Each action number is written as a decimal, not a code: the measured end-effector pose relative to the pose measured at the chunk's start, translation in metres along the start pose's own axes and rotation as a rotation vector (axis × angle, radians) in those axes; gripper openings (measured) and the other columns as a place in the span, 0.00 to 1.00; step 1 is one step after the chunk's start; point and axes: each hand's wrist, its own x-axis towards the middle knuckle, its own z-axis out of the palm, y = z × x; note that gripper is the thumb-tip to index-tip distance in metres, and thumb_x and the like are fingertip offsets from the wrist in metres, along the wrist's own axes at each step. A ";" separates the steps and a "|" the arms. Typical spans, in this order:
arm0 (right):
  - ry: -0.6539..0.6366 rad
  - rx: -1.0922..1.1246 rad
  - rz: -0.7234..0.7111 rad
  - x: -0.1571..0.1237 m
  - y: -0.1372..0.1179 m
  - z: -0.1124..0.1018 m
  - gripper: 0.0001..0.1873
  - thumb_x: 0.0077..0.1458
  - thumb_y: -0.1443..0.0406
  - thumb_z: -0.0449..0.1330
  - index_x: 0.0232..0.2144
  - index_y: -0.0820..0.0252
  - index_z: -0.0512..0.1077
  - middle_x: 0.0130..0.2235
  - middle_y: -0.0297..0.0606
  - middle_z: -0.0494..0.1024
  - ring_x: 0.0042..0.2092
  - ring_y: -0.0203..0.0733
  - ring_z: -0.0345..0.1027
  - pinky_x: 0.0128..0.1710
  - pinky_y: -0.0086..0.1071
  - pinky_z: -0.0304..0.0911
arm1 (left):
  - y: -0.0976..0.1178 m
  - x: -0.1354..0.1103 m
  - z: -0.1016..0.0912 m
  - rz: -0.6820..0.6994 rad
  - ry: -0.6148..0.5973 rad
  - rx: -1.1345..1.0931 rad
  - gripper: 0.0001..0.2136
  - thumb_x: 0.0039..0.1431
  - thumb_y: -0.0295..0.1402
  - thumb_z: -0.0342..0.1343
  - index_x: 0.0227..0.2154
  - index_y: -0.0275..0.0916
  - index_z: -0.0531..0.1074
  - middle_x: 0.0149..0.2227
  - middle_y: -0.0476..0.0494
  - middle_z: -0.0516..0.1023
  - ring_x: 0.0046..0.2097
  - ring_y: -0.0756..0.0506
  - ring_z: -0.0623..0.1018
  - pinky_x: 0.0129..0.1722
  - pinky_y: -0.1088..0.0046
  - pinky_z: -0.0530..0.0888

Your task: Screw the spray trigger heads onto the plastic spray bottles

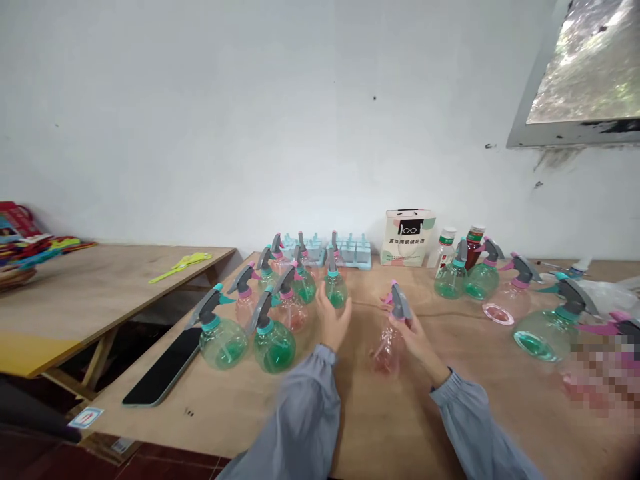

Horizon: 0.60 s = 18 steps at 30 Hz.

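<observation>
My right hand (411, 339) is closed round the neck, just below the grey sprayer head, of a clear pink spray bottle (387, 350). My left hand (333, 322) has its fingers apart, just in front of a green spray bottle (337, 293); whether it touches that bottle I cannot tell. To the left of this hand stand several more spray bottles, among them a green one (274, 350) in front, another green one (223, 343) beside the phone, and a pink one (293, 313) behind.
A black phone (164, 367) lies at the table's left edge. Light blue ice-pop moulds (356, 253) and a paper bag (407, 243) stand by the wall. More spray bottles, including a green one (545, 333), are at right. A second table (115, 280) is at left.
</observation>
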 end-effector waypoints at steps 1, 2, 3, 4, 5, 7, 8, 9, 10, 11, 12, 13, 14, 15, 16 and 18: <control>-0.008 0.089 0.063 0.001 -0.002 -0.001 0.21 0.48 0.52 0.67 0.44 0.50 0.76 0.52 0.41 0.80 0.54 0.53 0.73 0.57 0.50 0.67 | -0.005 0.013 0.005 -0.034 0.022 0.033 0.37 0.59 0.38 0.57 0.66 0.35 0.46 0.67 0.25 0.54 0.71 0.35 0.55 0.69 0.50 0.55; -0.033 0.181 0.128 0.002 -0.005 -0.002 0.19 0.48 0.52 0.66 0.41 0.52 0.78 0.48 0.41 0.81 0.53 0.54 0.74 0.57 0.50 0.67 | -0.009 0.025 0.010 -0.067 0.021 0.070 0.40 0.56 0.38 0.59 0.66 0.33 0.45 0.68 0.24 0.53 0.71 0.34 0.54 0.69 0.50 0.55; -0.071 0.270 0.186 0.003 -0.007 -0.003 0.18 0.48 0.51 0.65 0.38 0.53 0.78 0.46 0.42 0.83 0.53 0.56 0.74 0.56 0.51 0.68 | -0.015 0.035 0.014 -0.096 0.005 0.107 0.42 0.54 0.38 0.61 0.66 0.31 0.44 0.69 0.21 0.51 0.72 0.32 0.52 0.69 0.50 0.54; -0.111 0.346 0.232 0.003 -0.010 -0.003 0.18 0.48 0.50 0.63 0.37 0.54 0.79 0.44 0.43 0.83 0.53 0.57 0.74 0.55 0.52 0.69 | -0.020 0.043 0.018 -0.120 -0.021 0.142 0.44 0.52 0.38 0.62 0.66 0.30 0.44 0.69 0.20 0.51 0.72 0.31 0.52 0.69 0.49 0.54; -0.145 0.405 0.261 0.002 -0.012 -0.003 0.19 0.48 0.49 0.63 0.36 0.55 0.79 0.43 0.43 0.83 0.53 0.57 0.75 0.55 0.52 0.69 | -0.024 0.047 0.022 -0.136 -0.050 0.171 0.45 0.51 0.38 0.63 0.66 0.30 0.45 0.69 0.19 0.52 0.72 0.31 0.52 0.68 0.49 0.55; -0.177 0.471 0.283 0.000 -0.014 -0.004 0.20 0.49 0.47 0.63 0.36 0.55 0.78 0.41 0.43 0.84 0.53 0.56 0.75 0.54 0.51 0.70 | -0.032 0.050 0.024 -0.146 -0.100 0.215 0.42 0.52 0.37 0.62 0.66 0.32 0.47 0.68 0.20 0.55 0.71 0.31 0.55 0.67 0.50 0.58; -0.184 0.485 0.288 -0.001 -0.015 -0.004 0.21 0.50 0.46 0.64 0.36 0.55 0.78 0.41 0.43 0.84 0.52 0.55 0.76 0.54 0.50 0.70 | -0.034 0.047 0.023 -0.143 -0.115 0.232 0.40 0.54 0.37 0.61 0.65 0.33 0.48 0.67 0.22 0.57 0.70 0.31 0.57 0.66 0.50 0.59; -0.190 0.492 0.293 -0.002 -0.015 -0.005 0.22 0.50 0.45 0.64 0.37 0.55 0.78 0.40 0.43 0.84 0.51 0.54 0.76 0.54 0.50 0.70 | -0.036 0.043 0.022 -0.138 -0.125 0.247 0.39 0.55 0.37 0.60 0.65 0.35 0.49 0.67 0.23 0.59 0.70 0.32 0.59 0.66 0.50 0.60; -0.194 0.495 0.299 -0.003 -0.014 -0.006 0.23 0.50 0.44 0.64 0.36 0.55 0.77 0.39 0.43 0.84 0.50 0.54 0.77 0.53 0.49 0.71 | -0.037 0.038 0.019 -0.134 -0.133 0.261 0.37 0.55 0.37 0.60 0.65 0.35 0.50 0.66 0.24 0.60 0.69 0.32 0.61 0.65 0.51 0.61; -0.189 0.492 0.299 -0.003 -0.012 -0.007 0.24 0.49 0.43 0.65 0.36 0.56 0.77 0.38 0.43 0.84 0.49 0.53 0.77 0.52 0.48 0.71 | -0.037 0.031 0.016 -0.132 -0.141 0.271 0.37 0.56 0.38 0.60 0.65 0.36 0.51 0.65 0.25 0.62 0.68 0.32 0.62 0.65 0.51 0.62; -0.168 0.484 0.288 -0.003 -0.010 -0.008 0.25 0.48 0.43 0.65 0.36 0.56 0.77 0.36 0.42 0.83 0.47 0.52 0.78 0.51 0.46 0.72 | -0.037 0.024 0.012 -0.128 -0.148 0.277 0.37 0.56 0.39 0.60 0.65 0.37 0.52 0.65 0.26 0.63 0.68 0.32 0.63 0.64 0.50 0.62; -0.131 0.475 0.264 -0.002 -0.008 -0.009 0.25 0.47 0.43 0.66 0.36 0.55 0.77 0.34 0.41 0.83 0.44 0.51 0.78 0.49 0.44 0.73 | -0.037 0.016 0.009 -0.123 -0.153 0.279 0.37 0.56 0.40 0.61 0.65 0.38 0.52 0.64 0.27 0.64 0.67 0.32 0.64 0.64 0.50 0.62; -0.075 0.469 0.226 -0.002 -0.006 -0.010 0.25 0.46 0.43 0.67 0.37 0.54 0.77 0.32 0.39 0.82 0.41 0.49 0.79 0.46 0.42 0.74 | -0.037 0.009 0.006 -0.118 -0.153 0.279 0.37 0.56 0.41 0.60 0.65 0.38 0.52 0.64 0.28 0.64 0.67 0.33 0.64 0.64 0.50 0.63; -0.014 0.467 0.182 -0.001 -0.005 -0.011 0.25 0.46 0.44 0.68 0.39 0.53 0.77 0.31 0.36 0.82 0.38 0.46 0.79 0.44 0.39 0.74 | -0.037 0.002 0.003 -0.114 -0.151 0.278 0.37 0.56 0.42 0.60 0.65 0.39 0.52 0.64 0.28 0.64 0.66 0.32 0.65 0.63 0.50 0.63; 0.041 0.469 0.142 0.000 -0.003 -0.012 0.26 0.45 0.45 0.69 0.41 0.52 0.77 0.31 0.35 0.82 0.36 0.45 0.78 0.42 0.38 0.74 | -0.037 -0.004 0.000 -0.108 -0.150 0.277 0.37 0.56 0.43 0.60 0.65 0.39 0.52 0.64 0.28 0.64 0.66 0.32 0.65 0.63 0.49 0.63; 0.098 0.485 0.101 0.001 -0.002 -0.012 0.28 0.43 0.46 0.70 0.44 0.49 0.76 0.33 0.34 0.82 0.36 0.44 0.78 0.41 0.38 0.75 | -0.038 -0.012 -0.004 -0.096 -0.158 0.272 0.38 0.56 0.45 0.60 0.66 0.39 0.52 0.65 0.28 0.63 0.66 0.32 0.65 0.62 0.48 0.64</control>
